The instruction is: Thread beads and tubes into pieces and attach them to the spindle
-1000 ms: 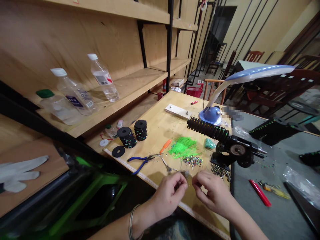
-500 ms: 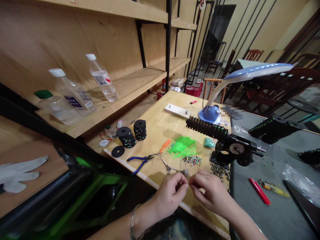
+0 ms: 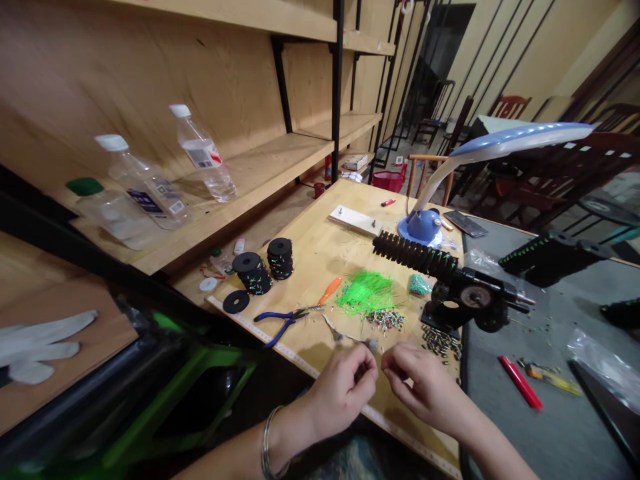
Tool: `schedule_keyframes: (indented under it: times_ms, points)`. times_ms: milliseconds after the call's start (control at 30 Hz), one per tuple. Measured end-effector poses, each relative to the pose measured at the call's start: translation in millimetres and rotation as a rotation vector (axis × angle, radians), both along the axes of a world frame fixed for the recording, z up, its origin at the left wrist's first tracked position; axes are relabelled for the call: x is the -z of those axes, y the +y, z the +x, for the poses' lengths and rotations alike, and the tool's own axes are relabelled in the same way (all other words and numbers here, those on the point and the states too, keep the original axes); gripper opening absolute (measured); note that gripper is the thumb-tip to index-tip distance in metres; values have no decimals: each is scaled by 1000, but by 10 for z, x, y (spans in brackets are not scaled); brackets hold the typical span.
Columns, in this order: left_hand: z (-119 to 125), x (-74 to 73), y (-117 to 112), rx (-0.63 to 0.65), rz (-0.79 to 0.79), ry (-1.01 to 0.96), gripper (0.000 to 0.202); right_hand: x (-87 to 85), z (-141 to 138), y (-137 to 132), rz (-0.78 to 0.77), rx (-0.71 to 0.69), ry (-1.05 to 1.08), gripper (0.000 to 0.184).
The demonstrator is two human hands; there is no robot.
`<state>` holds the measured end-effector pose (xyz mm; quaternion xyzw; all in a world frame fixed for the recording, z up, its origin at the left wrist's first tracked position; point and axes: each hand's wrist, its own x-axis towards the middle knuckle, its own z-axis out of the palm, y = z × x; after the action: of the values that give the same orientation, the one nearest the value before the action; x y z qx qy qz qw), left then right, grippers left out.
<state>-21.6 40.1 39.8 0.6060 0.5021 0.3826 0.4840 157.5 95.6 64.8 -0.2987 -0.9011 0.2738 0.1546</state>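
Observation:
My left hand (image 3: 347,383) and my right hand (image 3: 420,380) face each other above the near edge of the wooden table (image 3: 320,243). The fingers of both are pinched; whatever they hold is too small to make out. Just beyond them lie a grey feathery tuft (image 3: 370,344) and a pale strip with a frayed end (image 3: 333,328). Further on are a bundle of bright green strands (image 3: 367,291), a heap of multicoloured beads (image 3: 386,320) and a scatter of small dark metal pieces (image 3: 440,341).
Blue-handled pliers (image 3: 280,320) and an orange-handled tool (image 3: 331,291) lie left. Black spools (image 3: 253,273) stand behind them. A black clamp device (image 3: 470,300) holding a ribbed foam roll and a blue lamp (image 3: 423,227) stand right. A red stick (image 3: 520,381) lies on the grey surface.
My hands have drawn slightly apart, the right one shifting a little to the right. The view has moved slightly. The things on the table lie as before.

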Motion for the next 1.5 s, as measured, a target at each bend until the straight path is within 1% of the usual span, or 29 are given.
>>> schedule_keyframes:
  times_ms: [167,300,400,600,833,1100,1200,1267,1333,1367,1433,1500]
  points:
    - [1,17,-1,10,2,30,9,14,8,-2,-3,4,16,13]
    - [26,13,5,16,-26,-17,8,25,22,-6,2,17,13,12]
    - [45,6,12,12,-14,-46,5,22,20,-16,23,22,-2,11]
    - [47,7,13,-12,21,-35,11,11,-11,-30,49,26,-16,12]
    - [34,32,9,-15,5,-25,12,28,-14,-5,48,28,-24,14]
    - [10,77,-35,-18,-65,-43,12,36,-1,0,76,19,-32,14]
    - [18,107,-50,-17,-107,-114,11,28,19,-4,101,7,-3,15]
    - [32,139,-66,3,-148,-181,10,14,63,-24,118,9,53,16]
    - [54,173,-88,20,-185,-221,9,8,148,-60,132,47,133,19]
    - [67,187,-102,24,-201,-230,9,13,209,-83,140,86,176,21]
    - [96,208,-137,31,-225,-238,9,50,369,-131,150,214,248,20]
    - [126,225,-182,38,-236,-235,10,122,571,-176,151,379,287,17]
